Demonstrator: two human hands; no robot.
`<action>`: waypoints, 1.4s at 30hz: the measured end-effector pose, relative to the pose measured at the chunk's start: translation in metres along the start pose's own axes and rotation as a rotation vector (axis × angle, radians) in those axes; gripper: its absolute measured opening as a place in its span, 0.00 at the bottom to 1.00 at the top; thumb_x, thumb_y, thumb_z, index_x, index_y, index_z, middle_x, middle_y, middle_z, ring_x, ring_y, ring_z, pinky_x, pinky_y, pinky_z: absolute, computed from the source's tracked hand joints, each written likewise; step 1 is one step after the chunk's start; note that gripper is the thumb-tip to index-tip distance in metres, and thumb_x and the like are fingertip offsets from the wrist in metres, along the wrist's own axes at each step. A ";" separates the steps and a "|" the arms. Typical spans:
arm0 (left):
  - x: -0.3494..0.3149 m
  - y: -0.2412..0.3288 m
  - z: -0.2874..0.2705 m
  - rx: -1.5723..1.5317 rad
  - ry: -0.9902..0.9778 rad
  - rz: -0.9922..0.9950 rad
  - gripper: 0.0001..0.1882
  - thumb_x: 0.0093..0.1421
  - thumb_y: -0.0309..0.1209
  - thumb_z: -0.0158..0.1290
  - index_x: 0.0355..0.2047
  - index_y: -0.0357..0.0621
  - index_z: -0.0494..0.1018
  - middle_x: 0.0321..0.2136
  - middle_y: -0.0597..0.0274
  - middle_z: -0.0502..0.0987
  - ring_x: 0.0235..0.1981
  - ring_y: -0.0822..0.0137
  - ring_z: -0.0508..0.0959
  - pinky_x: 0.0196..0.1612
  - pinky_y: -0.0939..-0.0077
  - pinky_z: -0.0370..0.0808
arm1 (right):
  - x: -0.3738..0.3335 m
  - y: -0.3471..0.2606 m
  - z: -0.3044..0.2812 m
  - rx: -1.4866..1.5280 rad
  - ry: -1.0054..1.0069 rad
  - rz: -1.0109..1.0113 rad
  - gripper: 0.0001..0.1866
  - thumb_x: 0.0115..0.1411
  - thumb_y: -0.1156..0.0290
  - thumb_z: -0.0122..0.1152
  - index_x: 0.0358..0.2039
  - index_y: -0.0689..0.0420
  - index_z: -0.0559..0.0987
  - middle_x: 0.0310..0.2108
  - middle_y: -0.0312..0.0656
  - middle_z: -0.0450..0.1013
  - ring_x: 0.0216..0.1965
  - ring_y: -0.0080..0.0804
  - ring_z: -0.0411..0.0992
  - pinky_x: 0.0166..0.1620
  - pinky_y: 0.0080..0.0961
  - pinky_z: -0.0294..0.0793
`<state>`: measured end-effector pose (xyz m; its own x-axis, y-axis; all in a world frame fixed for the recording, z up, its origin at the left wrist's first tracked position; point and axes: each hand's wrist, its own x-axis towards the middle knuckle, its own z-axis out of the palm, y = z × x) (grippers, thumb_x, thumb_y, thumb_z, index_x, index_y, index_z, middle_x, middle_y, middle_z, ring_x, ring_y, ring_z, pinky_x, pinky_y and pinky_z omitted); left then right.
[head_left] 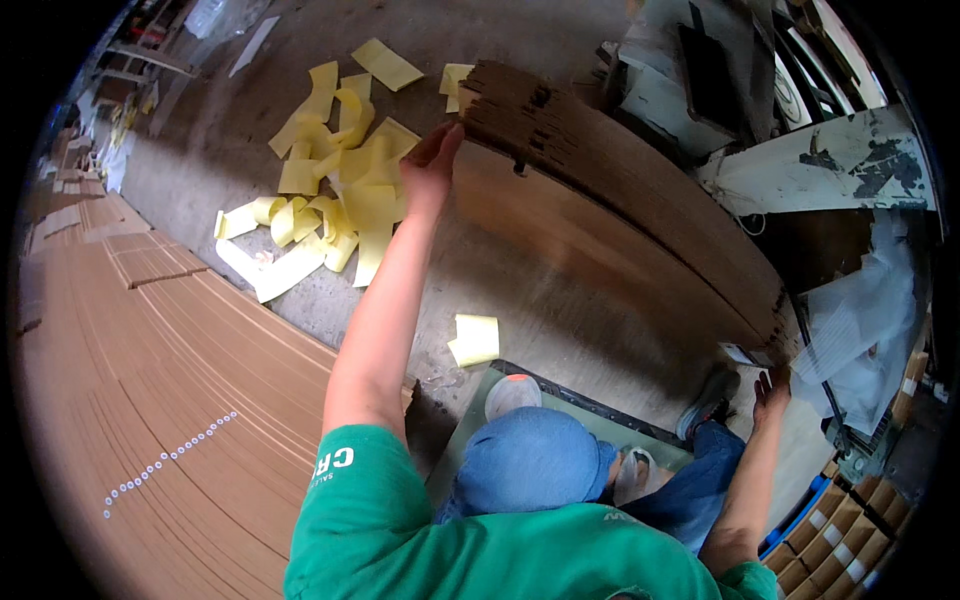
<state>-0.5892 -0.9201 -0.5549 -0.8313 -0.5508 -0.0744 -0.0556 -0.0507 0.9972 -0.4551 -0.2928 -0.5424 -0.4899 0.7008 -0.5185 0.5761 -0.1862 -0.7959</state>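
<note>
A thick bundle of flat brown cardboard sheets [640,215] stands on edge before me, stretching from the upper middle of the view down to the right. My left hand [430,170] grips its far left end, fingers partly hidden behind the cardboard. At the near right end, my right hand [771,396] is closed round the lower corner, next to a small white label [742,355]. Slots and torn-looking edges show along the bundle's upper side.
Crumpled yellow paper strips [345,175] litter the concrete floor, with one more yellow piece [474,340] near my feet. A tall stack of flat cardboard [180,370] fills the left side. Clear plastic wrap [860,310] and a chipped white panel [820,160] stand at right, above bundled cartons [835,535].
</note>
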 end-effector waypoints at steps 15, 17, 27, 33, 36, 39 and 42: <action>0.002 0.000 -0.010 -0.043 -0.158 -0.055 0.18 0.59 0.33 0.44 0.47 0.36 0.68 0.44 0.58 0.71 0.47 0.69 0.68 0.51 0.78 0.62 | -0.014 0.003 0.001 0.018 -0.023 -0.075 0.27 0.61 0.53 0.39 0.56 0.55 0.58 0.55 0.45 0.56 0.50 0.42 0.62 0.52 0.37 0.59; 0.001 -0.003 -0.012 -0.070 -0.158 -0.063 0.18 0.59 0.33 0.43 0.46 0.36 0.68 0.43 0.59 0.71 0.46 0.69 0.69 0.51 0.78 0.63 | -0.011 0.009 -0.006 0.037 0.011 -0.053 0.26 0.60 0.52 0.39 0.53 0.54 0.60 0.55 0.43 0.57 0.51 0.41 0.61 0.52 0.34 0.57; 0.013 0.018 0.005 0.301 0.051 -0.169 0.18 0.52 0.42 0.55 0.23 0.37 0.74 0.17 0.69 0.70 0.21 0.76 0.65 0.26 0.82 0.61 | -0.017 0.019 -0.031 0.037 0.014 0.044 0.29 0.60 0.47 0.37 0.53 0.56 0.60 0.47 0.46 0.66 0.50 0.44 0.61 0.54 0.46 0.54; 0.016 0.016 0.020 0.045 0.102 -0.169 0.13 0.48 0.36 0.60 0.25 0.37 0.76 0.18 0.69 0.71 0.20 0.79 0.64 0.24 0.84 0.60 | -0.029 0.014 -0.019 -0.084 -0.043 -0.005 0.24 0.61 0.50 0.39 0.43 0.58 0.68 0.47 0.45 0.67 0.52 0.38 0.60 0.53 0.40 0.56; 0.015 0.014 0.019 0.062 0.096 -0.162 0.12 0.47 0.33 0.60 0.29 0.38 0.77 0.21 0.69 0.73 0.21 0.79 0.66 0.25 0.85 0.62 | -0.021 0.017 -0.026 -0.100 -0.075 -0.028 0.23 0.61 0.50 0.39 0.42 0.58 0.68 0.47 0.45 0.66 0.52 0.39 0.59 0.53 0.41 0.57; 0.011 0.013 0.014 0.042 0.062 -0.120 0.12 0.48 0.33 0.60 0.31 0.38 0.77 0.23 0.68 0.75 0.22 0.79 0.67 0.27 0.86 0.64 | -0.021 0.021 -0.029 -0.108 -0.091 -0.046 0.23 0.61 0.50 0.38 0.42 0.58 0.68 0.47 0.45 0.66 0.53 0.39 0.59 0.52 0.40 0.57; 0.011 0.014 0.009 0.027 0.012 -0.108 0.14 0.49 0.33 0.58 0.35 0.38 0.76 0.27 0.67 0.76 0.25 0.77 0.68 0.29 0.85 0.64 | -0.017 0.021 -0.033 -0.107 -0.126 -0.020 0.21 0.60 0.51 0.40 0.43 0.54 0.68 0.49 0.44 0.65 0.54 0.39 0.57 0.54 0.40 0.55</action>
